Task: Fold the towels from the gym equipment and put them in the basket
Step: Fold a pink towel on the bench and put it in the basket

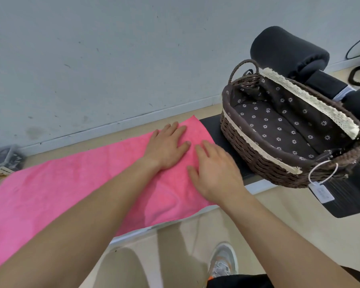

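Note:
A pink towel (56, 190) lies spread along a black gym bench (213, 129), covering most of it. My left hand (167, 146) rests flat on the towel near its right end, fingers straight. Just beside it, my right hand (215, 170) presses flat on the towel's right edge. A dark woven basket (256, 159) with a brown flowered lining and lace trim stands on the bench to the right of the towel, with nothing inside it.
Black foam roller pads (289, 50) of the gym machine rise behind the basket. A grey wall runs along the back. A box of small items (3, 161) sits on the floor at far left. My shoe (222, 260) is on the beige floor below the bench.

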A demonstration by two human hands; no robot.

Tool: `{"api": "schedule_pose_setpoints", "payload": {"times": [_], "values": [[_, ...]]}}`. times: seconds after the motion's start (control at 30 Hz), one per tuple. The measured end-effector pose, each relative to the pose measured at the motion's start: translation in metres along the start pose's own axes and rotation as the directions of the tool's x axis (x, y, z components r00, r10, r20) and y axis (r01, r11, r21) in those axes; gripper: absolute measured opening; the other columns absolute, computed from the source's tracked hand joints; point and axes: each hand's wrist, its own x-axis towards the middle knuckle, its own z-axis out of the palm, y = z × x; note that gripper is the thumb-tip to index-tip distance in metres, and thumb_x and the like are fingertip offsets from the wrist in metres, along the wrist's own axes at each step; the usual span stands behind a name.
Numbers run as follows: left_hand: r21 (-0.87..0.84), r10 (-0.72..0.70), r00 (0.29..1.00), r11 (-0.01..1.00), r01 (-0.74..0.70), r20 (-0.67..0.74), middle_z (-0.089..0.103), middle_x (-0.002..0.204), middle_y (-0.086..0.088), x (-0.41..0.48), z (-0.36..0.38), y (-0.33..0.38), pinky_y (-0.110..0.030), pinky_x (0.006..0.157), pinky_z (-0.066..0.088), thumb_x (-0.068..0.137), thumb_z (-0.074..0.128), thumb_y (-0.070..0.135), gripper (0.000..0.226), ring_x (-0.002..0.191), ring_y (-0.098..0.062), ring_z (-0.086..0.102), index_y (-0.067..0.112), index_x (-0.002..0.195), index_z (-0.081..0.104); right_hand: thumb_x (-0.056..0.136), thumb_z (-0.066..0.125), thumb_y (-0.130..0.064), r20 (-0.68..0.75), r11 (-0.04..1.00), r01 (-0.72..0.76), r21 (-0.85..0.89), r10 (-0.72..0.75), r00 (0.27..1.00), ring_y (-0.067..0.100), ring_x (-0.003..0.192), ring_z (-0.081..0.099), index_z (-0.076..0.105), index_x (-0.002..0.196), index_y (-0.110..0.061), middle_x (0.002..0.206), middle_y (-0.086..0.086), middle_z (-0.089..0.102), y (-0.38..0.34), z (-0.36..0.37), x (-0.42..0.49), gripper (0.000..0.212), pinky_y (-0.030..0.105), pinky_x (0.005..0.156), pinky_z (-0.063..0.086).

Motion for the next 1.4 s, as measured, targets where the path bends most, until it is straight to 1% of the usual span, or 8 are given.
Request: {"api": "schedule_pose_setpoints", "payload": {"times": [0.13, 0.3, 0.43, 0.57, 0.73, 0.87, 1.13, 1.4], "values": [[0.035, 0.006, 0.998, 0.999, -0.008, 0.058, 0.003, 0.167, 0.002, 0.011, -0.004, 0.000, -0.046, 0.124, 0.001, 0.100, 0.027, 0.060, 0.066, 0.154, -0.017, 0.002, 0.034, 0.159, 0.009, 0.086, -0.002, -0.065, 0.176, 0.998, 0.054, -0.009, -0.052, 0.983, 0.021, 0.153, -0.009, 0.001, 0.159, -0.023, 0.167, 0.005, -0.007, 0.011, 0.013, -0.006, 0.084, 0.043, 0.123, -0.006], [0.046, 0.036, 0.996, 0.998, -0.039, 0.076, 0.003, 0.167, 0.004, 0.015, -0.006, 0.000, -0.046, 0.124, 0.001, 0.099, 0.025, 0.063, 0.068, 0.154, -0.016, 0.002, 0.036, 0.158, 0.007, 0.078, -0.016, -0.065, 0.217, 0.997, 0.066, -0.050, -0.053, 0.975, 0.020, 0.152, -0.017, -0.009, 0.158, -0.028, 0.166, 0.003, -0.016, 0.021, 0.009, -0.004, 0.089, 0.046, 0.122, -0.009], [-0.053, 0.034, 0.999, 0.998, -0.034, -0.008, 0.010, 0.167, 0.003, -0.001, -0.012, -0.007, -0.044, 0.124, 0.005, 0.100, 0.034, 0.057, 0.069, 0.153, -0.015, 0.006, 0.028, 0.159, 0.014, 0.078, -0.012, -0.063, 0.162, 0.997, 0.066, -0.048, -0.058, 0.985, 0.024, 0.154, -0.006, 0.005, 0.160, -0.020, 0.167, 0.008, -0.003, 0.003, -0.002, -0.001, 0.094, 0.045, 0.124, -0.002], [-0.011, -0.001, 0.998, 1.000, 0.000, -0.055, 0.018, 0.165, -0.001, -0.046, -0.028, -0.042, -0.045, 0.123, 0.012, 0.098, 0.037, 0.057, 0.071, 0.152, -0.018, 0.013, 0.023, 0.158, 0.022, 0.102, 0.017, -0.054, 0.163, 0.993, 0.117, 0.029, -0.121, 0.979, 0.025, 0.154, -0.002, 0.008, 0.159, -0.017, 0.167, 0.009, 0.001, -0.041, -0.010, 0.008, 0.069, 0.043, 0.124, 0.004], [0.003, -0.210, 0.976, 0.978, 0.210, -0.058, 0.027, 0.162, -0.006, -0.132, -0.058, -0.119, -0.043, 0.121, 0.022, 0.082, 0.030, 0.068, 0.088, 0.149, -0.022, 0.026, 0.018, 0.154, 0.031, 0.103, 0.028, -0.052, 0.228, 0.958, 0.271, 0.098, -0.286, 0.931, 0.031, 0.153, 0.009, 0.013, 0.158, -0.013, 0.166, 0.016, 0.008, -0.124, 0.000, 0.015, 0.069, 0.047, 0.123, 0.012], [-0.053, -0.428, 0.897, 0.904, 0.425, -0.105, 0.037, 0.157, -0.010, -0.209, -0.067, -0.179, -0.035, 0.118, 0.027, 0.093, 0.050, 0.053, 0.071, 0.143, -0.026, 0.036, 0.013, 0.150, 0.038, 0.102, 0.028, -0.054, 0.272, 0.916, 0.373, 0.148, -0.400, 0.875, 0.036, 0.152, 0.005, 0.015, 0.158, -0.015, 0.165, 0.019, 0.003, -0.200, 0.008, 0.013, 0.069, 0.049, 0.123, 0.010], [-0.350, -0.789, 0.605, 0.600, 0.719, -0.109, 0.060, 0.128, -0.013, -0.300, -0.070, -0.264, -0.041, 0.101, 0.045, 0.083, 0.060, 0.036, 0.052, 0.118, -0.034, 0.056, 0.015, 0.130, 0.056, 0.103, 0.029, -0.049, 0.316, 0.858, 0.471, 0.204, -0.513, 0.798, 0.037, 0.146, 0.018, 0.030, 0.153, -0.018, 0.162, 0.014, 0.016, -0.297, 0.030, -0.010, 0.058, 0.050, 0.119, 0.022], [-0.156, -0.815, 0.579, 0.577, 0.802, -0.037, 0.066, 0.109, -0.007, -0.307, -0.070, -0.281, -0.037, 0.078, 0.048, 0.092, 0.054, 0.055, 0.041, 0.102, -0.030, 0.062, 0.017, 0.109, 0.059, 0.096, 0.044, -0.025, 0.176, 0.804, 0.568, 0.177, -0.594, 0.785, 0.029, 0.114, 0.050, 0.054, 0.137, -0.025, 0.127, 0.005, 0.050, -0.343, 0.051, -0.013, 0.042, 0.044, 0.096, 0.044]]}}
